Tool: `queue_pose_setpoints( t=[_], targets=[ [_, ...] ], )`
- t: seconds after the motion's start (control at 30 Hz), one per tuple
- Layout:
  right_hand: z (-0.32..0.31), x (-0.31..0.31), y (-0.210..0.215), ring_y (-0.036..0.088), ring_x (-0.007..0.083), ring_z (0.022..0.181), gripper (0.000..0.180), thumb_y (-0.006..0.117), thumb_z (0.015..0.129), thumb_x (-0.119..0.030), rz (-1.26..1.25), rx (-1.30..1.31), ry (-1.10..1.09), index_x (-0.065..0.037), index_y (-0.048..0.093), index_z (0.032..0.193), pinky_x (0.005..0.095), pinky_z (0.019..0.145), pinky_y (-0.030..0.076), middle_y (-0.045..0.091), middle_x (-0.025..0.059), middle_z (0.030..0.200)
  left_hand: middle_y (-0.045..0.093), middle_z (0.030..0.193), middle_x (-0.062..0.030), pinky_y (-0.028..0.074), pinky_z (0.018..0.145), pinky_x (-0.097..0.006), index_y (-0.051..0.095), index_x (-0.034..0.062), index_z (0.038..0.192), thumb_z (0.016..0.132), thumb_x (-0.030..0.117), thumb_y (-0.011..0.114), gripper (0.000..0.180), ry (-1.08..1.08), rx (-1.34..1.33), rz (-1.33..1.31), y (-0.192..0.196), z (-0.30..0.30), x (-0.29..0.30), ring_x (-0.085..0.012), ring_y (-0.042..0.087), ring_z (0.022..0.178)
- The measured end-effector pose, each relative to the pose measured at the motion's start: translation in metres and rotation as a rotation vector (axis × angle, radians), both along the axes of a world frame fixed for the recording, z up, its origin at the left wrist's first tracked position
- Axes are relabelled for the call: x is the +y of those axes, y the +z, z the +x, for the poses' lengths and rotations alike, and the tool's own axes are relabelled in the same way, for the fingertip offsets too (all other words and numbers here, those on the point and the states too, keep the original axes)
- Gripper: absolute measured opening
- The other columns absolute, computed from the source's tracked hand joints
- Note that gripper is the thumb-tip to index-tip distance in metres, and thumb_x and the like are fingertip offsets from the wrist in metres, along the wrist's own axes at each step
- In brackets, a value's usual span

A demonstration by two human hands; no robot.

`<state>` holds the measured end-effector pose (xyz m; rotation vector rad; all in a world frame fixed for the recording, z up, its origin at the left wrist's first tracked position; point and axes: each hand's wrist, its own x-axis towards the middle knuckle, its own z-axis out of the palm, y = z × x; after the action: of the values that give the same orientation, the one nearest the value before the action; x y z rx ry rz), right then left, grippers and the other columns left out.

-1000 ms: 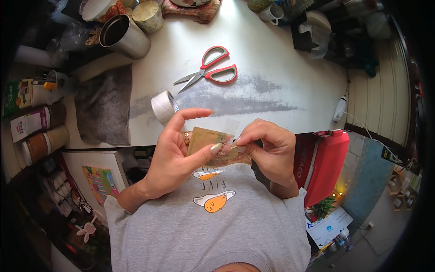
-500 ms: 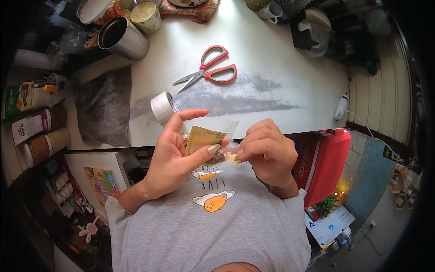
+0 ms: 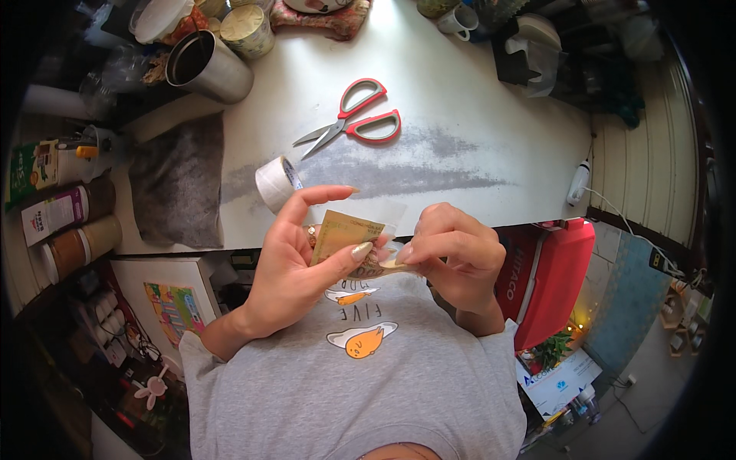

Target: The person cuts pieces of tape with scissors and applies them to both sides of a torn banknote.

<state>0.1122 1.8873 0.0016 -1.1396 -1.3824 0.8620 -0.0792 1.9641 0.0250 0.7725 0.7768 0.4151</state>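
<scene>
In front of my chest, my left hand (image 3: 295, 264) holds a yellow-brown banknote (image 3: 337, 234), thumb pressed on its face and index finger raised off it. A strip of clear tape (image 3: 395, 218) sticks out past the note's upper right edge. My right hand (image 3: 456, 261) pinches the note's lower right end, where a pale piece shows between the fingertips. The fingers hide part of that end. Just beyond my left hand a roll of tape (image 3: 274, 186) lies on its side on the white table (image 3: 475, 100). Farther off are red-handled scissors (image 3: 349, 119) with the blades apart.
At the left, a dark grey cloth (image 3: 180, 180) lies near several jars (image 3: 69, 249). Behind it stands a steel tumbler (image 3: 218, 73) beside a paper tub (image 3: 247, 31). A white mug (image 3: 458, 21) is at the back. A red cooler (image 3: 552, 284) stands below the table's right edge.
My right hand has shifted slightly, and its fingers have turned at the note's lower right end. The left hand keeps its hold in nearly the same place.
</scene>
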Motion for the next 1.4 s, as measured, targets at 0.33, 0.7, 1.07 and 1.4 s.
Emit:
queue_pose_setpoints(
  t=[0.33,0.7,1.07,1.4],
  targets=[
    [-0.001,0.001,-0.002,0.057,0.0085,0.063,0.02,0.07,0.072,0.008,-0.168,0.059,-0.021,-0.004,0.068,0.088,0.0217,0.053,0.043,0.063,0.0046,0.076,0.063,0.105,-0.018,0.054,0.085,-0.027,0.031,-0.0014,0.128,0.088,-0.004,0.055,0.046,-0.001,-0.012,0.048,-0.001,0.001,0.001,-0.0186,0.064,0.099],
    [-0.004,0.001,0.001,0.055,0.0059,0.063,0.015,0.068,0.075,0.007,-0.245,0.094,-0.066,-0.002,0.068,0.087,0.0192,0.053,0.042,0.062,0.0031,0.077,0.063,0.105,-0.0165,0.054,0.083,-0.026,0.031,-0.0015,0.128,0.088,-0.004,0.055,0.047,0.004,0.02,0.104,-0.002,0.002,-0.001,-0.0173,0.064,0.097],
    [-0.013,-0.001,-0.001,0.057,0.0066,0.065,0.012,0.069,0.077,0.005,-0.285,0.12,-0.162,-0.001,0.068,0.086,0.0195,0.053,0.044,0.061,0.0036,0.076,0.062,0.105,-0.0154,0.055,0.084,-0.027,0.031,-0.0005,0.129,0.088,-0.005,0.054,0.047,0.011,0.021,0.118,-0.001,0.002,0.0,-0.0172,0.064,0.097],
    [-0.011,0.003,0.006,0.061,0.0112,0.068,0.012,0.069,0.075,0.006,-0.281,0.022,-0.149,0.0,0.068,0.086,0.023,0.058,0.05,0.064,0.0073,0.077,0.062,0.104,-0.0144,0.055,0.081,-0.025,0.031,0.0003,0.129,0.088,-0.003,0.057,0.048,0.012,0.033,0.134,-0.003,0.002,-0.001,-0.0152,0.063,0.095]
  ],
)
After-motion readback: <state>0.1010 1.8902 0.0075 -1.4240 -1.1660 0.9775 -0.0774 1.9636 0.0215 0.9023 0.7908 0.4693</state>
